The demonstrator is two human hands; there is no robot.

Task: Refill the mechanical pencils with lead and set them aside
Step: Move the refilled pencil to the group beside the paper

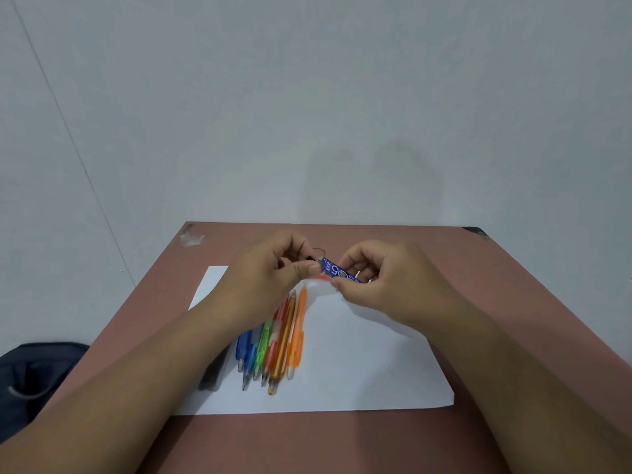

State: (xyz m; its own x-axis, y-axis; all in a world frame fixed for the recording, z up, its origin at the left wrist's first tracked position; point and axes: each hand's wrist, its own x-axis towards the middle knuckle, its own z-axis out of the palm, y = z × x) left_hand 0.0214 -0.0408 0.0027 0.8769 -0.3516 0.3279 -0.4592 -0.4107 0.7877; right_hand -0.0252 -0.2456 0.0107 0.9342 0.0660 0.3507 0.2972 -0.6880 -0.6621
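Nearest on the worktop (342,439), a white sheet (376,364) carries the pencils (273,343), blue, green, red and orange, lying side by side with tips toward the person. They look light, slick and rigid; each is probably best pinched mid-barrel. Above their far ends, both hands meet over the lead tube (340,272): the right hand (386,285) pinches its body, the left hand (273,278) pinches its cap end. Leads inside would be brittle, so the tube wants a gentle, level hold.

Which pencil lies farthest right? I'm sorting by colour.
The light orange pencil, at the right edge of the row on the white paper, beside the amber one.
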